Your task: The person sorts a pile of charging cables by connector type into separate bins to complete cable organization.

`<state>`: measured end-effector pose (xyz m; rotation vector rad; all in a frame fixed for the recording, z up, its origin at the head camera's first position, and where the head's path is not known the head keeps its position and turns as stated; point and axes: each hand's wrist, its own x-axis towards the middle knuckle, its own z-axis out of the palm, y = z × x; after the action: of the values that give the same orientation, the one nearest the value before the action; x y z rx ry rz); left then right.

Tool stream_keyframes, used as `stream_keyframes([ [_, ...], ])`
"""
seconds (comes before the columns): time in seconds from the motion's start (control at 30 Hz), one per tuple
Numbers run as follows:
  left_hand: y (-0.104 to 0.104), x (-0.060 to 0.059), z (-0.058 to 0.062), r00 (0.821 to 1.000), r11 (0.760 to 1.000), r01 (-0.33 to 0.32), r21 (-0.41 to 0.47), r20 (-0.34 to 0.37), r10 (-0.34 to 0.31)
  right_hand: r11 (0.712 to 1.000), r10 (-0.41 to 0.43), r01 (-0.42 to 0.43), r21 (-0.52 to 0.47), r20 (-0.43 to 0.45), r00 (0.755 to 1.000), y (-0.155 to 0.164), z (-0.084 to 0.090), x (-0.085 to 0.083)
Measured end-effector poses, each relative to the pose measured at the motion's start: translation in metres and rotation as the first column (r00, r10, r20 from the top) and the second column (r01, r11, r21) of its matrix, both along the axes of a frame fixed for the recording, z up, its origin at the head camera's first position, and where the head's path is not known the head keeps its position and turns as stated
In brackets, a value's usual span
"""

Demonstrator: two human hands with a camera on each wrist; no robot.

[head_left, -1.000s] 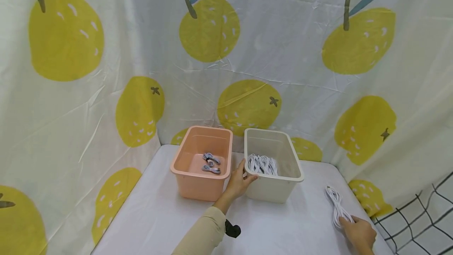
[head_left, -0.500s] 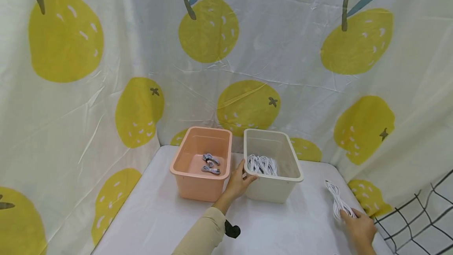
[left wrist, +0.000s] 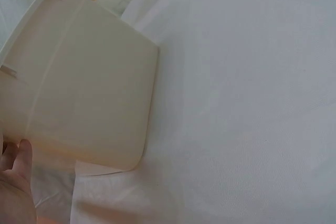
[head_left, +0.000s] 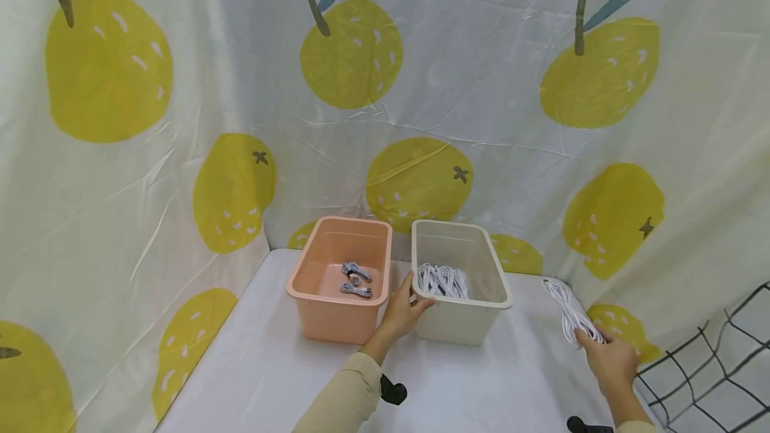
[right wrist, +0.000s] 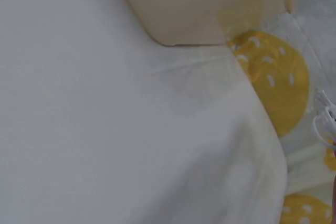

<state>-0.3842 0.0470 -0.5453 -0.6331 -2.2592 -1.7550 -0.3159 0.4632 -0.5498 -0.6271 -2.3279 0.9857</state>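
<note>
Gripping the white bin's (head_left: 460,318) near rim, left hand (head_left: 404,309) steadies it; right hand (head_left: 610,361) fingers pinch a white cable bundle (head_left: 567,309) above the table (head_left: 265,366)

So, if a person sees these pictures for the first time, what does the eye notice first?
First the big curtain with yellow fruit prints, hung behind and beside the white table. Then the two bins side by side at the back of the table: the pink bin with grey cables and the white bin with white cables, its near corner gripped by the left hand. At the far right, the right hand holds a white cable bundle.
</note>
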Motion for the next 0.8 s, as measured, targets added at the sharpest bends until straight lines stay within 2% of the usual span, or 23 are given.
stream_keyframes([
  [0.43, 0.000, -0.002, -0.002, 1.000, 1.000, 0.010, -0.005, -0.024, -0.010, 0.994, 0.046, -0.052, -0.094, -0.060, 0.997, -0.023, 0.050, -0.011],
  [0.67, 0.000, 0.000, -0.001, 0.999, 1.000, 0.005, -0.013, -0.035, -0.006, 0.990, 0.080, -0.088, -0.107, -0.079, 0.994, -0.038, 0.065, -0.016],
  [0.8, 0.000, 0.000, -0.002, 0.999, 1.000, 0.009, -0.004, -0.040, -0.009, 0.990, 0.084, -0.097, -0.103, -0.127, 0.988, -0.046, 0.070, -0.021],
])
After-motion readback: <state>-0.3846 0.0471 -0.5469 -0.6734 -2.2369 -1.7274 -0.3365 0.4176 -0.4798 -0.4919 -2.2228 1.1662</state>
